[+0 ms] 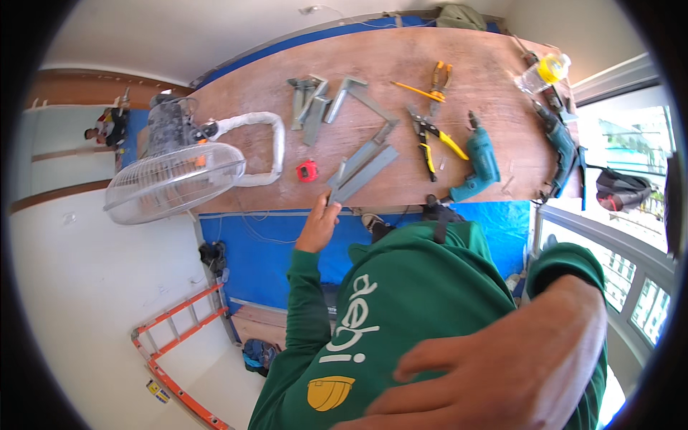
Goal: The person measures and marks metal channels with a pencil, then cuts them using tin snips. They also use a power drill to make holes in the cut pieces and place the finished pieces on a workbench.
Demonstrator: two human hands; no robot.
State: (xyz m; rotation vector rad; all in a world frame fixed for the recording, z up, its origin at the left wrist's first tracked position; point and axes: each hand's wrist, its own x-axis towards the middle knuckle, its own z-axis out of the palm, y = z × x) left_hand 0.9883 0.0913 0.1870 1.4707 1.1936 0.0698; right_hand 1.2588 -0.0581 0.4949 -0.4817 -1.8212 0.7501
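My left hand (319, 225) is at the near edge of the wooden table, its thumb and fingers closed on the end of a bent grey metal channel (368, 149). A second straight metal strip (368, 176) lies alongside that channel, close to my fingers. Just left of them sits a red tape measure (307, 170). My right hand (494, 365) is raised close to the camera in front of my green sweatshirt. Its fingers are stretched out and slightly blurred, with nothing visible in them.
On the table (244, 79) lie several short metal pieces (312, 123), yellow-handled snips (453, 145), orange-handled pliers (438, 80), a pencil (417, 91), and teal drills (484, 159). A bottle (532, 79) lies far right. A fan (175, 183) stands left; an orange ladder (188, 333) is lower left.
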